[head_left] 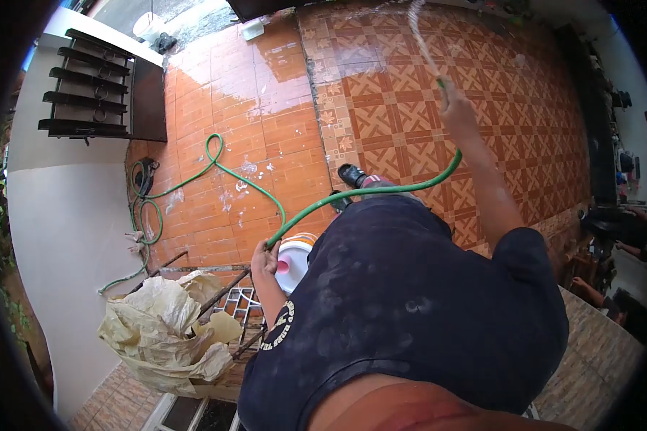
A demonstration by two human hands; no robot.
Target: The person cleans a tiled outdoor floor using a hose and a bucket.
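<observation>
A green garden hose (381, 191) crosses in front of my dark shirt from one hand to the other. My right hand (458, 111), arm stretched forward, is closed around the hose near its end. A stream of water (425, 50) shoots from there toward the tiled floor's far edge. Lower down on the left, my left hand (264, 258) is wrapped round another part of the hose. Close beside it stands a white bucket (295, 262) with something pink in it. The rest of the hose loops over the orange floor (194, 212) toward the white wall.
A crumpled cream sheet (165, 330) lies over a metal-framed rack at lower left. Black slats (86, 90) project by the white wall (65, 215). Wet patches shine on the tiles. Other people's arms (589, 293) show at far right. A white container (251, 29) sits at the far edge.
</observation>
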